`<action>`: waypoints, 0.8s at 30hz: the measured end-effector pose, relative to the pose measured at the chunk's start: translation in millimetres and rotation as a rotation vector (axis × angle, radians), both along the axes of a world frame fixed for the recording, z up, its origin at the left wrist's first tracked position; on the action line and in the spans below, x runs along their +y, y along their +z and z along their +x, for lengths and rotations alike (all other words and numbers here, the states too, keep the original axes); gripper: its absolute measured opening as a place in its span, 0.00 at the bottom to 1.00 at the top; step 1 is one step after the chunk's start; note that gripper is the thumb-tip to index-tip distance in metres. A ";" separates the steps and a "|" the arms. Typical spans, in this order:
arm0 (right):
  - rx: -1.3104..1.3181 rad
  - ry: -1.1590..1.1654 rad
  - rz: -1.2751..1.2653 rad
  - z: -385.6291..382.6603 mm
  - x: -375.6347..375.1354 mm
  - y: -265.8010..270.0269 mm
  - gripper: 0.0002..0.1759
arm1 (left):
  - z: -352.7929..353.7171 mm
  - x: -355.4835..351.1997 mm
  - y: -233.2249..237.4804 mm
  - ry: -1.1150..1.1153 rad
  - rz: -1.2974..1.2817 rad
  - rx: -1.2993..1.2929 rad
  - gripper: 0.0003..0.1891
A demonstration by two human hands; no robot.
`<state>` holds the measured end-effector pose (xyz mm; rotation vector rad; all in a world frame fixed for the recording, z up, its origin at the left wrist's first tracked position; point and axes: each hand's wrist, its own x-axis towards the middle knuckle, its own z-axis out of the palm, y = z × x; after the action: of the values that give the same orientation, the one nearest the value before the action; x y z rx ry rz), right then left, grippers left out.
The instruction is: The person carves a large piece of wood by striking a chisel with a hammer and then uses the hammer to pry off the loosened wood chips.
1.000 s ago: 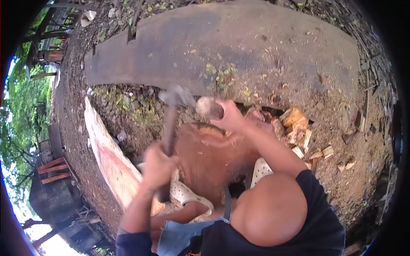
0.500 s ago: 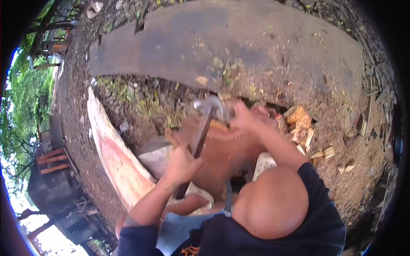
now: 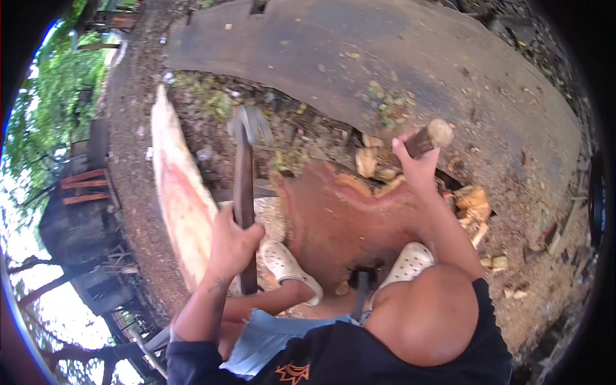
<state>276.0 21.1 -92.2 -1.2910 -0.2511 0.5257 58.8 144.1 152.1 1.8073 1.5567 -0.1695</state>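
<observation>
My left hand (image 3: 234,242) is wrapped round the dark wooden handle of a hammer (image 3: 244,173). The hammer stands nearly upright in view, its metal claw head blurred at the top. On the other side, my right hand (image 3: 418,163) grips a short round piece of wood (image 3: 428,138) with a pale cut end. Below and between the hands lies a broad reddish-brown wood slab (image 3: 346,224) with a wavy lighter edge. A dark tool or strap (image 3: 361,292) shows at its near edge, between my feet.
A long pale split log (image 3: 183,205) lies at the left. Wood chunks (image 3: 471,204) are scattered to the right of the slab. A wide flat board (image 3: 308,51) spans the ground beyond. Two light perforated clogs (image 3: 287,266) are on my feet, near the slab.
The hammer has moved left and away from the slab. My right hand has moved right and outward, and the short wood piece now shows in it.
</observation>
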 end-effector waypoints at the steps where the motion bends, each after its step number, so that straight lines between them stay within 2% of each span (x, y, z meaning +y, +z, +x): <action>1: 0.025 -0.013 0.042 5.7 -2.7 3.9 0.10 | -14.8 -8.0 -17.9 0.016 -0.086 0.077 0.08; 3: 0.105 -0.034 0.245 14.3 -4.8 22.0 0.11 | -44.9 -23.2 -54.6 -0.021 -0.246 0.230 0.11; 5: 0.117 -0.049 0.267 21.0 -11.5 34.5 0.12 | -84.9 -34.3 -95.1 -0.099 -0.352 0.367 0.14; 7: 0.122 -0.082 0.285 24.9 -16.2 38.6 0.13 | -106.0 -45.0 -119.2 -0.072 -0.558 0.494 0.19; 8: 0.121 -0.101 0.285 26.1 -18.2 38.3 0.13 | -122.3 -54.3 -133.4 -0.211 -0.481 0.540 0.21; 11: 0.095 -0.122 0.260 29.3 -21.4 33.6 0.14 | -100.6 -55.9 -126.9 -0.301 -0.593 0.557 0.23; 12: 0.117 -0.127 0.263 30.6 -20.7 33.5 0.13 | -94.5 -51.4 -122.4 -0.221 -0.617 0.461 0.22; 15: 0.116 -0.109 0.204 31.6 -13.7 32.5 0.13 | -83.1 -36.7 -128.6 -0.311 -0.621 0.544 0.20; 16: 0.093 -0.092 0.177 30.4 -10.6 32.0 0.14 | -76.1 -32.7 -130.2 -0.279 -0.676 0.553 0.19; 19: 0.076 -0.041 0.129 17.3 1.6 29.0 0.14 | -53.9 -22.1 -124.4 -0.195 -0.849 0.596 0.28; 22: 0.075 0.010 0.045 -3.5 15.6 26.9 0.14 | -81.6 -24.2 -137.8 -0.321 -0.723 0.481 0.17; 24: 0.094 0.007 0.023 -20.4 23.0 32.0 0.13 | -91.4 -27.8 -138.6 -0.298 -0.697 0.460 0.17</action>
<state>255.6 44.1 -60.2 -1.2403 -0.1833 0.5867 -32.6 116.4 13.5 1.4619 1.2641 -1.1841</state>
